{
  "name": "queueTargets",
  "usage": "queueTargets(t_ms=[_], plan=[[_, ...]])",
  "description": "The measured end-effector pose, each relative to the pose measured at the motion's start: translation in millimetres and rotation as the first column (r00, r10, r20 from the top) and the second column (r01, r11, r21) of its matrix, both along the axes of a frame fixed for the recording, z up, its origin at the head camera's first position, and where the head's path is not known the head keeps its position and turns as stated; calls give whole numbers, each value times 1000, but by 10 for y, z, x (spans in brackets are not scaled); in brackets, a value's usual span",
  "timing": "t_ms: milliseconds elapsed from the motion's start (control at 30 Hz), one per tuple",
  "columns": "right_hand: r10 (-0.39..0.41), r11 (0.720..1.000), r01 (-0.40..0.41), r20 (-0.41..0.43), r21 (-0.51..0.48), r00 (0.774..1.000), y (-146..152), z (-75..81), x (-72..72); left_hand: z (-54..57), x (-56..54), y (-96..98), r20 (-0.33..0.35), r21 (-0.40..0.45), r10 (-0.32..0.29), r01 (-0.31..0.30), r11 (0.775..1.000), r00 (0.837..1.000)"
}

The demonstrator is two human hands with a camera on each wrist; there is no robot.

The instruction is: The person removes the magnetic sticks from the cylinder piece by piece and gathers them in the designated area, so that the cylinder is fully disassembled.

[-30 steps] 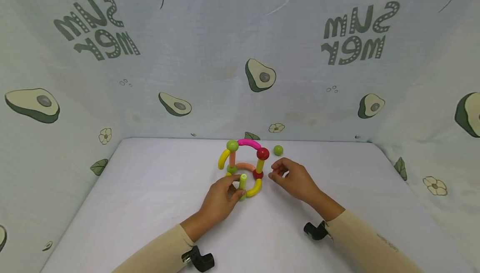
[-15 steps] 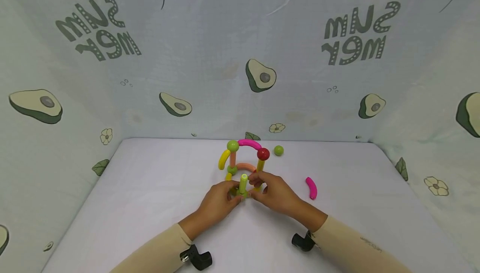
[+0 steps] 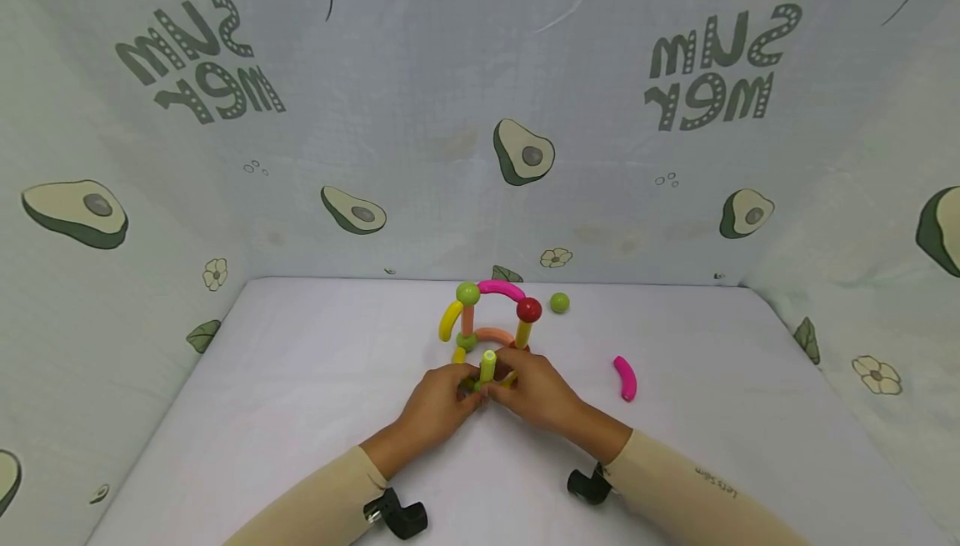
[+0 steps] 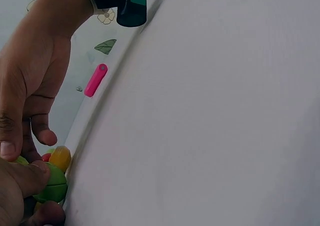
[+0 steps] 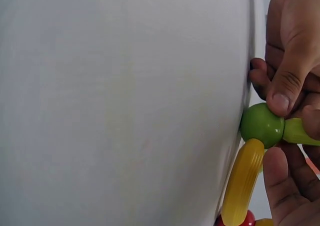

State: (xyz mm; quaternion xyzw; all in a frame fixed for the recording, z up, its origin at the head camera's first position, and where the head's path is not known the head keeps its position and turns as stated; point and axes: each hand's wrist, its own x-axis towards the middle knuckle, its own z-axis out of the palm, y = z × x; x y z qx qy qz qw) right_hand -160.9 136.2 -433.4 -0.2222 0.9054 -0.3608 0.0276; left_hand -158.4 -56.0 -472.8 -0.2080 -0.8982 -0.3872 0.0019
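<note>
Because the ball and its rod are small, both hands meet at one corner, at the near side of the toy frame [image 3: 501,288] standing upright on the white counter [image 3: 262,396]. The left hand [image 3: 438,400] pinches the green ball [image 5: 262,126] at the base, its thumb on the ball's surface, probably to keep that joint from rolling or tipping. The right hand [image 3: 536,388] appears clamped on the light green rod [image 3: 488,365], thumb against it just above the ball, though fingers partly hide the grip; holding it low likely keeps pressure in line with the joint. The rod stands upright between the hands. A yellow curved piece [image 5: 243,183] runs from that ball toward the frame's red side, which presumably gives the corner some bracing. Behind, the red ball [image 3: 528,309] tops a yellow rod [image 3: 522,334]. The loose green ball [image 3: 559,303] and the pink curved piece [image 3: 626,378] lie apart to the right, out of the hands' way yet seemingly within reach.
</note>
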Motion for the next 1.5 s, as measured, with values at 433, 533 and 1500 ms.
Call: queueTargets(t_ms=[433, 533, 1500], plan=[[-8, 1000, 8, -15, 9, 1000, -20, 3, 62, 22, 17, -9, -8, -3, -14, 14, 1000, 1000], [-16, 1000, 17, -21, 24, 1000, -24, 15, 75, 23, 23, -10, -6, 0, -13, 13, 1000, 1000], [32, 999, -31, -19, 45, 999, 32, 98, 110, 46, 35, 6, 23, 2, 0, 0, 1000, 1000]])
